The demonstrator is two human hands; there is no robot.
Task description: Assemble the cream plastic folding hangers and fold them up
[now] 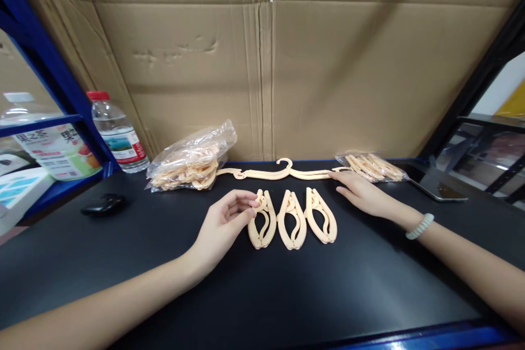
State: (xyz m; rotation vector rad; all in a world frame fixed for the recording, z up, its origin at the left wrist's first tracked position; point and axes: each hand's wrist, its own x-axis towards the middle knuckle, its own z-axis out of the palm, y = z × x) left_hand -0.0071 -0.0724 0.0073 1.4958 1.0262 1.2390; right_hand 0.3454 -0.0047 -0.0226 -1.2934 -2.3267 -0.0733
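Three folded cream plastic hangers lie in a row on the black table. My left hand (229, 214) is closed, with thumb and fingertips at the upper left edge of the left folded hanger (270, 224). Beside it are the middle folded hanger (302, 228) and the right folded hanger (330, 222). Behind the row an unfolded hanger (266, 175) stretches sideways, its hook pointing to the back. My right hand (361, 191), fingers extended and palm down, rests at this hanger's right end. A pale bracelet (420, 226) circles the right wrist.
At the back left sit a clear bag of hangers (188, 167) and a water bottle (118, 134). A black mouse (103, 204) lies further left. Another bagged bundle (373, 167) and a phone (438, 188) are at the right. Cardboard (184, 65) walls off the back.
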